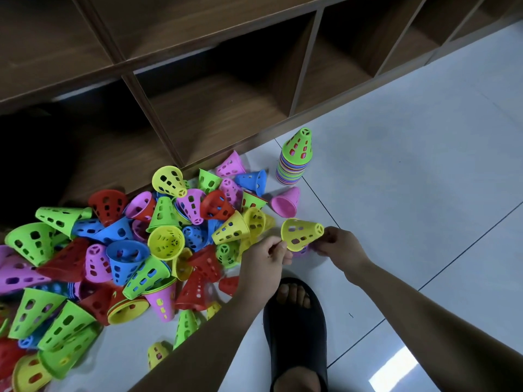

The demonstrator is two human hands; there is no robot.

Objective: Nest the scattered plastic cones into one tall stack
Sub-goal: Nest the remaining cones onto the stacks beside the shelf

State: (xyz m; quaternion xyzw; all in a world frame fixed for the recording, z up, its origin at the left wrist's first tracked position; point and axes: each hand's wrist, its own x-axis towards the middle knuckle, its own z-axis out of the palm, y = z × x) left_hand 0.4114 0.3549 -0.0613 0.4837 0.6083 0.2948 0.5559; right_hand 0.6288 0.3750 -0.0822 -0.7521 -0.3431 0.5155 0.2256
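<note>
- head view: the left hand [264, 257] and the right hand [338, 244] hold one yellow cone [301, 233] between them, over the white tile floor [410, 179].
- the yellow cone lies on its side, its wide mouth toward the left hand and its narrow top toward the right hand.
- the grip of the left hand pinches the rim of the wide mouth, fingers curled.
- the grip of the right hand pinches the narrow end. a bit of purple plastic shows just under the cone; i cannot tell what it belongs to.
- the stack [293, 165] stands upright on the floor near the wooden shelf [212, 103], with a green cone on top, apart from both hands.
- a pink cone [285, 201] lies on its side between the stack and the hands.
- the pile of scattered cones [127, 244], in many colours, covers the floor to the left and reaches the foot of the shelf.
- a foot in a black slipper [295, 321] stands on the floor below the hands.
</note>
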